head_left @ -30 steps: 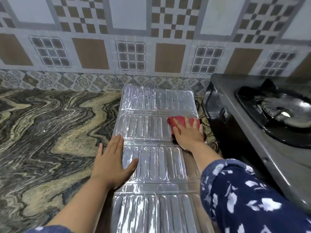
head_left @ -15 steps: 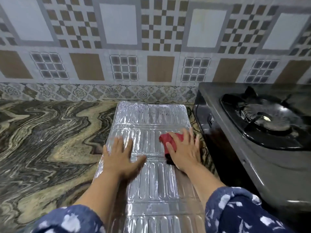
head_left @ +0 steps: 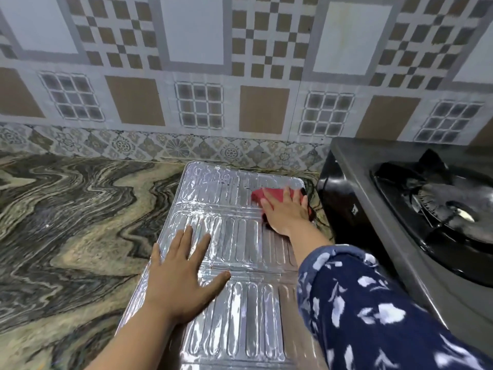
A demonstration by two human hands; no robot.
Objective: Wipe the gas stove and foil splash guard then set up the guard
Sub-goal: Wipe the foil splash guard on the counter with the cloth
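Observation:
The ribbed foil splash guard (head_left: 234,236) lies flat on the marbled counter, its far end close to the tiled wall. My left hand (head_left: 178,273) rests flat on the guard's left side with fingers spread. My right hand (head_left: 286,212) presses a red cloth (head_left: 260,194) with straight fingers onto the guard's far right panel, next to the stove. The dark gas stove (head_left: 394,236) stands at the right, with its black burner (head_left: 448,209) and pan support in view.
The marbled stone counter (head_left: 66,222) stretches to the left of the guard. A patterned tiled wall (head_left: 240,89) runs behind everything. A narrow strip of counter separates the guard's right edge from the stove's black side (head_left: 341,198).
My right hand has pushed the red cloth away from me, from the guard's second panel to its far panel near the wall. My left hand stayed flat on the guard's left side.

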